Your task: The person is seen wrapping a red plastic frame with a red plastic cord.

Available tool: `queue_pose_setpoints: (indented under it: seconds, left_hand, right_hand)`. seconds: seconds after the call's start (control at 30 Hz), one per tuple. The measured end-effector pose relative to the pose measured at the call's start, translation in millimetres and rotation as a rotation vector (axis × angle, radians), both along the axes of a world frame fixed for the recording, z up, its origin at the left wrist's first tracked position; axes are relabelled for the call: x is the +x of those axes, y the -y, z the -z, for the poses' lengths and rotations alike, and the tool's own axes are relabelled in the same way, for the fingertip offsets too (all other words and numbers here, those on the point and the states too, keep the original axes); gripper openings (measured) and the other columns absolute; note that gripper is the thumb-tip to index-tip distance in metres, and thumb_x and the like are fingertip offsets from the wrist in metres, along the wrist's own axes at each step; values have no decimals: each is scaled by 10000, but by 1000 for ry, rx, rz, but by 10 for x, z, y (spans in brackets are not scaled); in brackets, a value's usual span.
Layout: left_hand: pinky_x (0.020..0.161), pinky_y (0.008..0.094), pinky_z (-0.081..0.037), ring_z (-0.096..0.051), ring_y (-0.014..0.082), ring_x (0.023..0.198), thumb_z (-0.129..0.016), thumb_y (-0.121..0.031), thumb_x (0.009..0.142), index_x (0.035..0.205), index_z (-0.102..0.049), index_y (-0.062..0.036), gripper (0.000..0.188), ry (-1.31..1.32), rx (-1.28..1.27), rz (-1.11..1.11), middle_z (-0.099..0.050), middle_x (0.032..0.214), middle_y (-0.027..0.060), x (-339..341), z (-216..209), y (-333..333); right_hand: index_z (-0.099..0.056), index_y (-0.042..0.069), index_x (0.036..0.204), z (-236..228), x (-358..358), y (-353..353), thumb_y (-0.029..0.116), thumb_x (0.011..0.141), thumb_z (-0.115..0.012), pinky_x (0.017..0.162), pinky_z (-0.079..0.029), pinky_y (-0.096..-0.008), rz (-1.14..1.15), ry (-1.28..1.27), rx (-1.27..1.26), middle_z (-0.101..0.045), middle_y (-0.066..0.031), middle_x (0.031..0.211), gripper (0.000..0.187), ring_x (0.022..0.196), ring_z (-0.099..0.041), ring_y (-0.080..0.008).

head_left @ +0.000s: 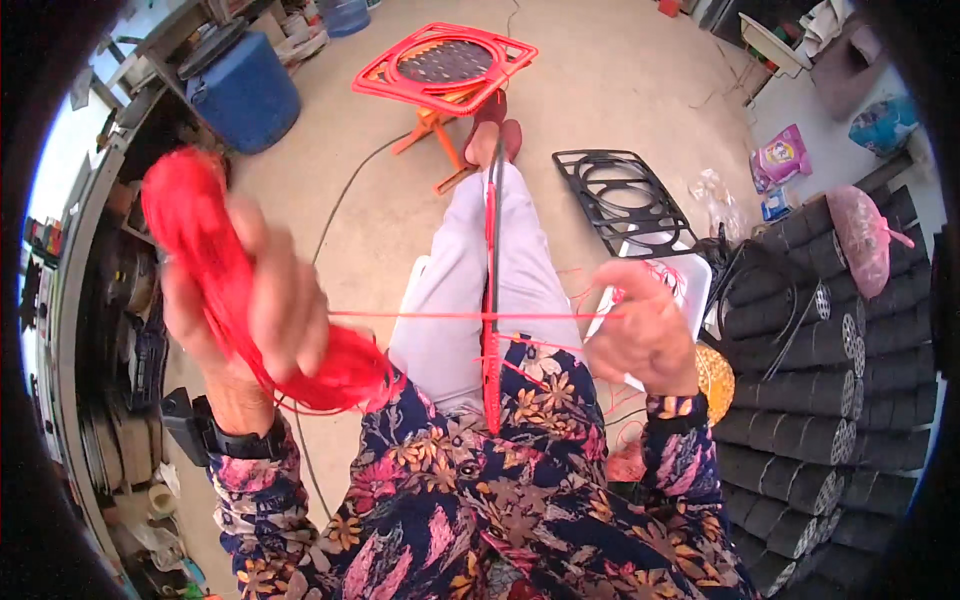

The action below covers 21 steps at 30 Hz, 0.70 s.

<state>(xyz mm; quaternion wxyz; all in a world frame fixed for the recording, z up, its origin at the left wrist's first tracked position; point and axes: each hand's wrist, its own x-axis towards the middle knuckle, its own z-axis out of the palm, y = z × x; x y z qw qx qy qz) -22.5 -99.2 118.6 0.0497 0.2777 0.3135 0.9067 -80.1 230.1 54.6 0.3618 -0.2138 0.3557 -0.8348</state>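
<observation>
My left hand (262,295) is wrapped round a thick bundle of red cord (190,215), blurred by motion. My right hand (642,325) is closed, fingers curled in a pinch, with a strand of the red cord running to it. That strand (430,315) stretches level between both hands. Between my legs stands a thin frame (491,290), seen edge-on, its edge partly red and partly black. The strand crosses this frame, and a second strand runs from the frame toward my right hand. Loose cord ends stick out near its lower part.
Red frames (515,55) lie stacked on an orange stool (428,128) beyond my feet. A black frame (625,190) leans on a white bin (690,275) at right. Black rolls (790,400) are piled at far right. A blue barrel (250,90) stands far left, shelves (85,260) nearer.
</observation>
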Motion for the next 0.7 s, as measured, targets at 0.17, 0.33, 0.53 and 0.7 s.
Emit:
queue_pose_setpoints:
  seconds: [0.17, 0.33, 0.53, 0.7]
  left_hand:
    - [649, 301, -500, -660, 221, 699, -851, -181, 609, 950, -675, 86, 468, 159, -1063, 152, -692, 831, 160, 35, 95, -89]
    - [761, 396, -494, -647, 307, 880, -715, -177, 746, 1115, -633, -56, 397, -285, -1753, 54, -670, 949, 164, 93, 619, -400]
    - [735, 461, -472, -623, 352, 866, -625, -127, 748, 1010, -596, -38, 278, -377, -1887, 37, -633, 871, 168, 216, 1104, -724]
    - [700, 466, -513, -659, 350, 856, -621, -99, 739, 958, -591, 18, 250, -399, -1980, 1, -668, 862, 202, 173, 1109, -912]
  right_hand:
    - [-569, -47, 1172, 134, -99, -24, 88, 909, -550, 507, -394, -252, 122, -58, -70, -479, 10, 583, 296, 472, -402, -85]
    - [-656, -13, 997, 195, -58, 15, 60, 889, -538, 547, -425, -257, 186, -228, 507, -539, -8, 649, 176, 555, -495, -100]
    - [-688, 15, 955, 353, 79, 195, 32, 858, -550, 549, -430, -264, 242, -586, 1009, -567, -44, 659, 170, 580, -520, -105]
    - [-688, 22, 934, 426, 35, 104, 103, 810, -630, 572, -456, -354, 183, -1136, 1178, -612, -132, 747, 159, 641, -611, -247]
